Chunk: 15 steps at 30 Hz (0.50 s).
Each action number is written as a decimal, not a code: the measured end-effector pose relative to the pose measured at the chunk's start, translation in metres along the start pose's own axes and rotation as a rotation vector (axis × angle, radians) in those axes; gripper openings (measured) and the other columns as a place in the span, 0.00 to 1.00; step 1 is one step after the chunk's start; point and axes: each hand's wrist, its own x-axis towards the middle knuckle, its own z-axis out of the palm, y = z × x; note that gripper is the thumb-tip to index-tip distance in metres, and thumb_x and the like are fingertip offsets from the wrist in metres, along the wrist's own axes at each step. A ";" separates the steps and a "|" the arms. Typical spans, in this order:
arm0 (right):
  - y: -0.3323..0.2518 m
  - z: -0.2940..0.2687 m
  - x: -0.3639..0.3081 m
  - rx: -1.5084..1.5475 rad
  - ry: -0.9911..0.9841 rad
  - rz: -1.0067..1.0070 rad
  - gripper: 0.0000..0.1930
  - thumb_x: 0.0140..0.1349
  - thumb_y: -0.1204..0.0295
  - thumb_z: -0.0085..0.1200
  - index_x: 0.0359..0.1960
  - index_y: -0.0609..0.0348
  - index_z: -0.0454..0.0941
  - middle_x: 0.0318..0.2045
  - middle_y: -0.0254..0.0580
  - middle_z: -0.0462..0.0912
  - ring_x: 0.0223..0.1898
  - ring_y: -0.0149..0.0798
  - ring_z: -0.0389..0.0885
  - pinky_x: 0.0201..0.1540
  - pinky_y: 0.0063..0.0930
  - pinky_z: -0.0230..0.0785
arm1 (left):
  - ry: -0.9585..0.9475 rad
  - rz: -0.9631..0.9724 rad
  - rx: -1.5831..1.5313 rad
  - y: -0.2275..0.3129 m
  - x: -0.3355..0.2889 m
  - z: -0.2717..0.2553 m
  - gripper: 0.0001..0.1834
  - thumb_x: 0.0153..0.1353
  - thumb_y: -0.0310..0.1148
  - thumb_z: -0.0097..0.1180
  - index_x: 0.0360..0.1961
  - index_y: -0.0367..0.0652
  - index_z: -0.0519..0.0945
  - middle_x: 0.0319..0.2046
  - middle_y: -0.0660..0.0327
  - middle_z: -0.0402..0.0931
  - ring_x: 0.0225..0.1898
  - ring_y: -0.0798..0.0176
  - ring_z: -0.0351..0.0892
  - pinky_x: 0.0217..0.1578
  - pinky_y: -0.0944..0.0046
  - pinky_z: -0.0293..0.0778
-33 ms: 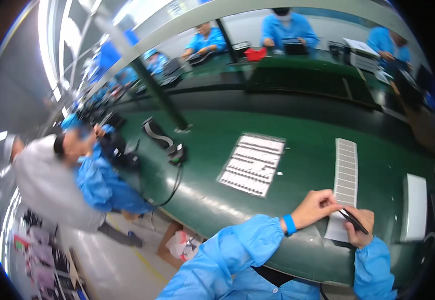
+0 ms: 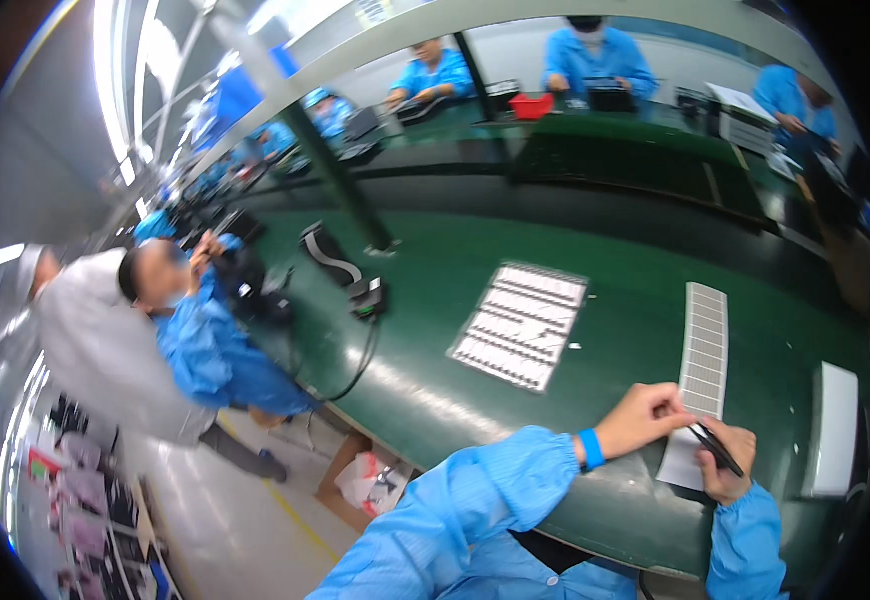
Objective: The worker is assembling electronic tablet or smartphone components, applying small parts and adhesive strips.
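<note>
My right hand [image 2: 727, 462] is closed around a slim black pen-like tool [image 2: 719, 450], held at a slant. At the tool's upper end my left hand [image 2: 643, 420], with a blue band on its wrist, has its fingers pinched together. What sits between those fingertips is too small to make out. Both hands are over a long white label strip [image 2: 703, 350] divided into rows, and they hide part of its lower half. Left of it on the green bench lies a white sheet [image 2: 521, 325] with rows of small black-and-white pieces.
A white curved panel [image 2: 833, 430] lies at the bench's right. A black strap-like device [image 2: 340, 268] with a cable is at the left, near a green post [image 2: 340, 185]. A cardboard box [image 2: 340, 485] stands on the floor. Co-workers in blue sit left and across.
The whole view has shifted slightly, so the bench and its things appear a little further right. My hands stay together at the black tool with little visible change.
</note>
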 end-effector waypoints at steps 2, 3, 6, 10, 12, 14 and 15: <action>0.002 -0.004 -0.007 -0.102 -0.028 -0.022 0.19 0.59 0.63 0.56 0.46 0.66 0.79 0.22 0.38 0.82 0.21 0.43 0.77 0.30 0.35 0.67 | -0.024 0.023 0.004 0.002 0.001 0.003 0.13 0.58 0.32 0.66 0.24 0.38 0.75 0.17 0.67 0.73 0.22 0.79 0.68 0.21 0.73 0.63; 0.001 -0.004 -0.009 -0.090 -0.040 -0.004 0.19 0.59 0.63 0.56 0.46 0.66 0.79 0.21 0.37 0.81 0.21 0.42 0.77 0.31 0.35 0.66 | -0.027 0.026 -0.030 0.005 0.000 0.003 0.13 0.58 0.32 0.66 0.24 0.38 0.75 0.17 0.67 0.73 0.22 0.79 0.67 0.21 0.72 0.63; 0.007 0.007 -0.008 -0.038 -0.043 0.023 0.19 0.60 0.62 0.55 0.47 0.65 0.80 0.18 0.35 0.79 0.20 0.40 0.76 0.31 0.33 0.65 | 0.013 0.034 0.012 0.009 -0.003 -0.005 0.14 0.57 0.34 0.67 0.23 0.38 0.75 0.16 0.65 0.73 0.20 0.77 0.67 0.20 0.71 0.62; 0.012 0.008 -0.007 -0.032 -0.028 0.052 0.19 0.61 0.63 0.54 0.47 0.65 0.79 0.16 0.34 0.77 0.19 0.39 0.74 0.30 0.32 0.64 | 0.054 0.041 0.044 0.010 -0.002 -0.006 0.15 0.56 0.35 0.67 0.23 0.37 0.75 0.15 0.64 0.73 0.19 0.76 0.67 0.20 0.71 0.62; 0.009 0.008 -0.006 -0.006 -0.048 0.085 0.19 0.61 0.64 0.54 0.48 0.66 0.79 0.15 0.34 0.77 0.19 0.38 0.74 0.30 0.31 0.63 | 0.089 0.063 0.062 0.014 -0.003 -0.006 0.15 0.57 0.34 0.67 0.23 0.37 0.75 0.15 0.64 0.73 0.18 0.76 0.68 0.19 0.71 0.62; 0.012 0.006 -0.005 -0.029 -0.018 0.047 0.19 0.60 0.65 0.54 0.48 0.67 0.79 0.14 0.34 0.76 0.18 0.37 0.73 0.28 0.31 0.63 | 0.088 0.078 0.045 0.012 0.000 -0.003 0.15 0.57 0.34 0.67 0.23 0.37 0.75 0.15 0.63 0.74 0.18 0.76 0.68 0.19 0.71 0.62; 0.011 0.005 -0.004 -0.045 -0.016 0.015 0.18 0.60 0.67 0.54 0.48 0.67 0.79 0.14 0.34 0.75 0.17 0.37 0.71 0.28 0.31 0.62 | 0.082 0.075 0.037 0.011 0.000 -0.002 0.14 0.58 0.34 0.65 0.23 0.37 0.75 0.15 0.63 0.74 0.18 0.76 0.68 0.19 0.71 0.62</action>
